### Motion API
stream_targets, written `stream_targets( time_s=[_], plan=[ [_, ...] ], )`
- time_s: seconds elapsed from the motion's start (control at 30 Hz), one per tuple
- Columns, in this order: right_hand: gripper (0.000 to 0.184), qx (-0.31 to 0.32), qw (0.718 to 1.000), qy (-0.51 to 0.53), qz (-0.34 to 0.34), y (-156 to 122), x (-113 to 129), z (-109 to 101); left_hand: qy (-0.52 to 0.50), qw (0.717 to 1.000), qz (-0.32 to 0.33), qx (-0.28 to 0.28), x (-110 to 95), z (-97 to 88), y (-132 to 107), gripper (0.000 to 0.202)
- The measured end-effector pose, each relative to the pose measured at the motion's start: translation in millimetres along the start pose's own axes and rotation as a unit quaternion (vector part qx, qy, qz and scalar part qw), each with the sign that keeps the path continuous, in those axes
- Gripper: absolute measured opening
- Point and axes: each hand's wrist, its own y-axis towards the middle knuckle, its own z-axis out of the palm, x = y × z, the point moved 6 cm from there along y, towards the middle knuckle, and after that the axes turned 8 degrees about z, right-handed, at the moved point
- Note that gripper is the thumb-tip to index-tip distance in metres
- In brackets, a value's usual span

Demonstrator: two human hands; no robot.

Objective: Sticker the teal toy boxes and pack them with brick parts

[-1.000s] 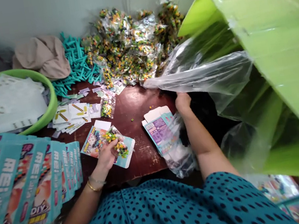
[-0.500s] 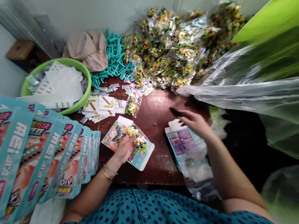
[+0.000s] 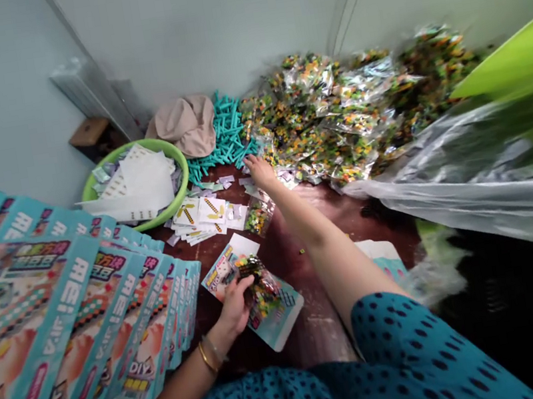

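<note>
My left hand (image 3: 236,302) rests near the table's front edge, fingers curled on a clear bag of coloured beads (image 3: 260,289) that lies on a flattened teal box (image 3: 286,321). My right arm stretches far across the brown table (image 3: 318,333). My right hand (image 3: 259,170) reaches the back, fingers extended down onto small paper slips (image 3: 223,183), right beside a heap of teal sticks (image 3: 224,140) and the edge of a big pile of bead bags (image 3: 334,114). Nothing shows in that hand.
A fanned stack of teal boxes (image 3: 62,313) fills the left. A green basin (image 3: 185,178) holds white sheets, with a beige cap (image 3: 186,124) behind it. Printed cards (image 3: 200,211) and one bead bag (image 3: 257,214) lie mid-table. Clear plastic (image 3: 472,187) and a green board (image 3: 518,62) crowd the right.
My right hand left the flat box at the right and swung out to the back of the table by the teal sticks. My left hand stayed on the bead bag. The view panned left.
</note>
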Motion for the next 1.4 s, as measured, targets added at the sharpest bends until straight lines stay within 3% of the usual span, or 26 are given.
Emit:
stream_targets(
  time_s=[0.1,0.2,0.27,0.33,0.43,0.53,0.6,0.7,0.77,0.83,0.9,0.97,1.07,1.17,1.23,1.27,1.3,1.4],
  plan=[
    [0.037,0.015,1.0,0.013,-0.001,24,-1,6,0.0,1.0,-0.001,-0.007,-2,-3.5,3,0.025],
    [0.039,0.002,0.999,0.041,-0.005,-5,-10,-1,-0.016,1.0,0.003,-0.012,-7,-3.4,8,0.029],
    [0.04,-0.044,0.991,0.109,-0.057,-58,-11,-13,-0.036,0.999,0.004,-0.012,-9,-2.7,11,0.031],
    [0.037,-0.062,0.967,0.197,-0.148,-136,-4,-23,-0.058,0.998,0.0,-0.002,-9,-0.9,15,0.034],
    [0.033,0.033,0.924,0.237,-0.298,-265,19,-20,-0.073,0.997,0.007,0.027,-10,4.4,16,0.037],
    [0.033,0.068,0.909,0.24,-0.334,-349,32,-16,-0.037,0.998,0.03,0.038,-9,9.2,10,0.034],
    [0.035,0.063,0.918,0.256,-0.297,-374,38,-18,-0.006,0.998,0.046,0.049,-6,13.8,1,0.03],
    [0.059,0.01,0.927,0.362,-0.101,-387,33,-21,0.026,0.993,0.091,0.074,-1,21.7,-17,0.03],
    [0.072,-0.026,0.889,0.453,0.064,-399,24,-15,0.072,0.979,0.168,0.087,-1,25.8,-30,0.031],
    [0.07,-0.034,0.833,0.525,0.171,-416,21,-2,0.144,0.952,0.246,0.11,2,29.9,-40,0.033],
    [0.063,-0.033,0.786,0.577,0.221,-433,20,8,0.21,0.926,0.28,0.137,11,32.3,-46,0.037],
    [0.066,-0.034,0.758,0.607,0.236,-447,20,12,0.25,0.912,0.285,0.159,23,32.3,-47,0.041],
    [0.071,-0.074,0.764,0.595,0.238,-463,21,8,0.28,0.895,0.306,0.162,37,31.6,-48,0.045],
    [0.06,-0.123,0.78,0.563,0.246,-473,21,-1,0.311,0.878,0.323,0.167,44,34.6,-57,0.053],
    [0.053,-0.138,0.779,0.557,0.253,-477,13,-5,0.36,0.847,0.339,0.194,45,37.2,-66,0.061],
    [0.052,-0.144,0.777,0.556,0.256,-480,6,-6,0.403,0.816,0.355,0.212,45,38.1,-72,0.067],
    [0.051,-0.148,0.777,0.554,0.26,-483,-4,-7,0.458,0.772,0.377,0.23,44,38.2,-77,0.074],
    [0.051,-0.136,0.774,0.556,0.269,-495,-39,-2,0.626,0.596,0.431,0.259,38,32.6,-83,0.082]
  ],
)
